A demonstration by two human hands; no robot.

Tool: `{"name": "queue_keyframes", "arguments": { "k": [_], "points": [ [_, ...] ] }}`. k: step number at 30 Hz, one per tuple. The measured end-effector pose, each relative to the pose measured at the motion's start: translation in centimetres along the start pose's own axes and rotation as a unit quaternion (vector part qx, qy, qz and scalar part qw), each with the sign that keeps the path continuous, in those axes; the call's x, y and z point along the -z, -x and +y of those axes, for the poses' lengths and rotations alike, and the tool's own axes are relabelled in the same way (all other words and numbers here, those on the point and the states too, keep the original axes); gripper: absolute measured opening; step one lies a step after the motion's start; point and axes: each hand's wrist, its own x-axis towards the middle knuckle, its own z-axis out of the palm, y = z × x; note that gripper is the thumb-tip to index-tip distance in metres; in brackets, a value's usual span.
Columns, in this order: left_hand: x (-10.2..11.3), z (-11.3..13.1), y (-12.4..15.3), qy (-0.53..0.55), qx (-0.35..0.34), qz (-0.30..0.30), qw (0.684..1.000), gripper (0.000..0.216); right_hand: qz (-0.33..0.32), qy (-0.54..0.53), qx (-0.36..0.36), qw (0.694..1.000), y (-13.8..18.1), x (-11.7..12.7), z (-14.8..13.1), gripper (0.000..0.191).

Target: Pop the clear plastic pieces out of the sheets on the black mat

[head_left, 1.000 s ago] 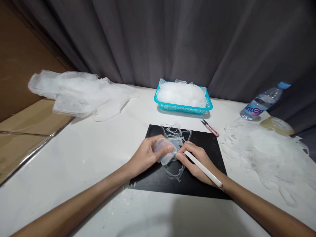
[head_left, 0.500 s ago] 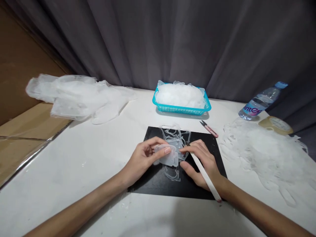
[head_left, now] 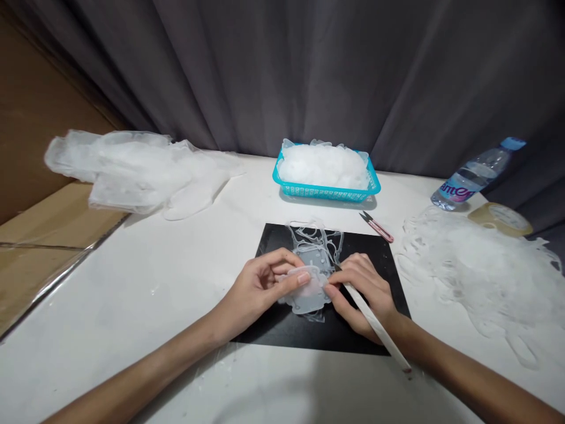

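Note:
A translucent flat plastic piece (head_left: 309, 292) lies over the black mat (head_left: 366, 330) at the table's middle. My left hand (head_left: 260, 288) pinches its left edge between thumb and fingers. My right hand (head_left: 362, 288) grips a thin white pen-like tool (head_left: 375, 323) and its fingertips rest on the piece's right edge. Clear plastic trimmings (head_left: 315, 241) lie tangled on the mat just beyond the piece.
A turquoise basket (head_left: 326, 189) heaped with white plastic pieces stands behind the mat. Small pink snips (head_left: 377, 228) lie to its right. A pile of clear offcuts (head_left: 477, 265), a water bottle (head_left: 477, 176) and a tape roll (head_left: 501, 218) are at the right. Clear plastic bags (head_left: 132, 171) lie at far left.
The plastic piece has been turned from tilted up in my left hand to lying flatter on the mat. My right hand shifted slightly and its fingers came back onto the piece's edge.

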Motion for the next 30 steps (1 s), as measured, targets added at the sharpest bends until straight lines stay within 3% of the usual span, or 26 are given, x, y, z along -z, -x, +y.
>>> {"name": "queue_keyframes", "arguments": {
  "k": [11,19,25,30],
  "points": [
    [-0.05,0.20,-0.01,0.102,0.094,-0.021,0.990,0.030,-0.011,-0.064,-0.076,0.995,-0.35,0.06,0.08,0.017],
    [0.06,0.01,-0.16,0.169,0.093,-0.025,0.981,0.024,-0.031,-0.061,-0.091,0.993,-0.32,0.10,0.16,0.023],
    [0.24,-0.04,-0.11,0.191,0.121,-0.051,0.973,0.050,-0.029,-0.058,-0.091,0.994,-0.24,-0.05,0.25,0.016],
    [0.32,0.12,-0.09,0.196,0.126,-0.061,0.971,0.058,-0.026,-0.056,-0.090,0.994,-0.22,-0.15,0.30,0.016]
  ]
}}
